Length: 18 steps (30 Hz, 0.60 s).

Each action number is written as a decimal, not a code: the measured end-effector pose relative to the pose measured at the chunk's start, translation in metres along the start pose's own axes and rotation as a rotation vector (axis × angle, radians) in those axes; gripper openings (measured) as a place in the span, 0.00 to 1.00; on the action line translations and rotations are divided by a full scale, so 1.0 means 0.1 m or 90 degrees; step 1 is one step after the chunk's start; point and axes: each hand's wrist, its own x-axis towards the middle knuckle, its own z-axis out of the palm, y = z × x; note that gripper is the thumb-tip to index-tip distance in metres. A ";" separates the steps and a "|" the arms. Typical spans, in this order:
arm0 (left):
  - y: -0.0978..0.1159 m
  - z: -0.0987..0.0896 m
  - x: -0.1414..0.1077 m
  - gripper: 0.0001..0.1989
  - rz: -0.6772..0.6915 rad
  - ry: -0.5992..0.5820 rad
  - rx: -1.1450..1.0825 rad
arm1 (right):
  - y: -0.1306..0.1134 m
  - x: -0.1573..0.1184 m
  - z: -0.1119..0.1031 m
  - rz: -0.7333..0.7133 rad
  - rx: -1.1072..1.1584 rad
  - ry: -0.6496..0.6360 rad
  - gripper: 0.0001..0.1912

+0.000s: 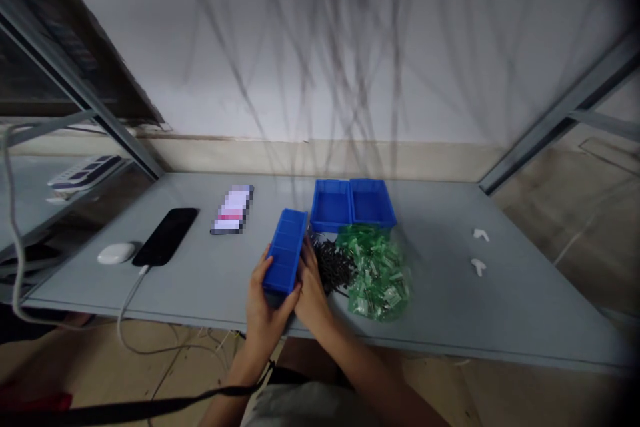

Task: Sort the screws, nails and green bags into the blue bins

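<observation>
Both my left hand (pixel 265 310) and my right hand (pixel 313 290) hold a blue plastic compartment tray (pixel 285 251) by its long sides, with the tray tilted up on the grey metal table (pixel 450 307). Just right of my right hand lies a heap of small black parts (pixel 333 265), touching a translucent green plastic bag of small parts (pixel 379 273). Two more blue plastic trays (pixel 331 205) (pixel 373 201) stand side by side behind the bag, the nearer edge of the left one close to the held tray.
On the table's left lie a black smartphone (pixel 166 237), a white computer mouse (pixel 116 253) with a white cable, and a pixelated printed item (pixel 233 209). Two small white objects (pixel 481 234) (pixel 478 267) lie at right. Metal shelf frames stand at both sides.
</observation>
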 end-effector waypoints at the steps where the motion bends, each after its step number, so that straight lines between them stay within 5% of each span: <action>1: 0.00 0.00 0.00 0.33 0.000 -0.001 0.000 | 0.00 0.00 0.00 0.001 0.000 0.001 0.26; 9: -0.01 -0.03 0.00 0.32 -0.021 -0.012 -0.013 | -0.02 0.01 -0.01 0.011 0.021 0.010 0.25; 18: -0.08 -0.01 -0.04 0.32 -0.056 -0.009 -0.037 | -0.17 0.04 -0.07 0.134 0.176 0.086 0.26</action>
